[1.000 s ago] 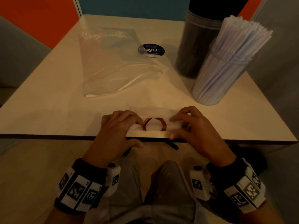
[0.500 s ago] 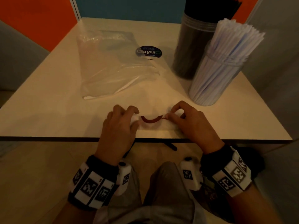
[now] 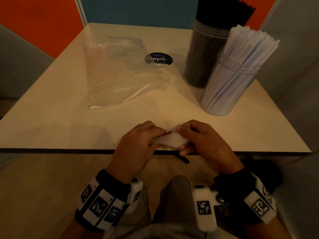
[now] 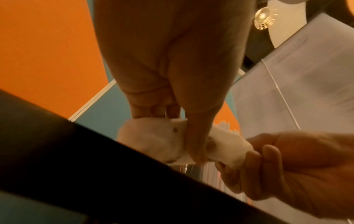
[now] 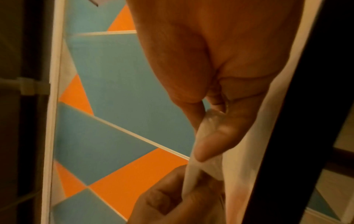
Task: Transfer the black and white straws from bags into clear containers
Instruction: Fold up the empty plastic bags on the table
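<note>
A small folded clear bag (image 3: 170,141) with a red mark at its top edge sits between my two hands at the table's front edge. My left hand (image 3: 150,135) pinches its left end, and the left wrist view shows the thumb (image 4: 195,136) across the folded bag (image 4: 153,139). My right hand (image 3: 187,135) grips the right end, with its thumb pressed on the plastic (image 5: 208,151). At the back right, black straws stand in a clear container (image 3: 205,54). White straws fill a second clear container (image 3: 231,80) in front of it.
A flattened clear bag (image 3: 120,75) lies on the table's left middle. A round dark sticker (image 3: 158,58) is on the tabletop behind it. The table's dark front edge (image 3: 69,150) runs just under my hands. Orange and blue walls close the back.
The bag lay flat under my fingers with its red ring showing. It was folded over, and both hands now hold it as a small bundle at the edge.
</note>
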